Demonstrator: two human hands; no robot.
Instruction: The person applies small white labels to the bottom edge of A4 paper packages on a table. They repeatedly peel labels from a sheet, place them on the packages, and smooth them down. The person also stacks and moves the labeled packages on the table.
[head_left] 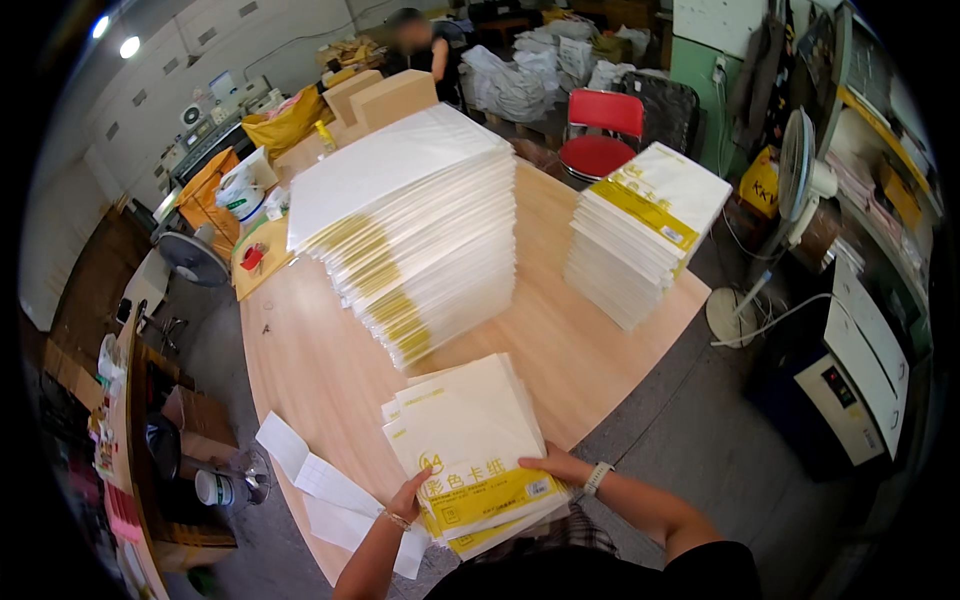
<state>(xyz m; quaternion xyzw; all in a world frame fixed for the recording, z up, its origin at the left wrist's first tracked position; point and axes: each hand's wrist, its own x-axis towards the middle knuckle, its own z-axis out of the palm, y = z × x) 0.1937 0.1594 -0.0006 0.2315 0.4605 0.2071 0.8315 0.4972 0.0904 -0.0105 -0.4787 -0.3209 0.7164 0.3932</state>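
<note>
A loose, slightly fanned stack of flat paper packs (465,425), white with a yellow printed band, sits at the near table edge in front of me. My left hand (406,498) grips its left side, fingers closed on the edge. On the opposite side my right hand (555,464) is closed round the edge, with the thumb on top. Beyond them rises a tall pile of similar packs (450,240), white and yellow. A shorter pile of packs (640,225) with a yellow band stands at the far right of the table.
White paper sheets (325,480) lie at the table's (300,350) left edge. Cardboard boxes (395,97) and a roll of red tape (252,258) are beyond. A red chair (600,150) stands behind, a standing fan (795,180) to the right. Another person (440,55) is at the back.
</note>
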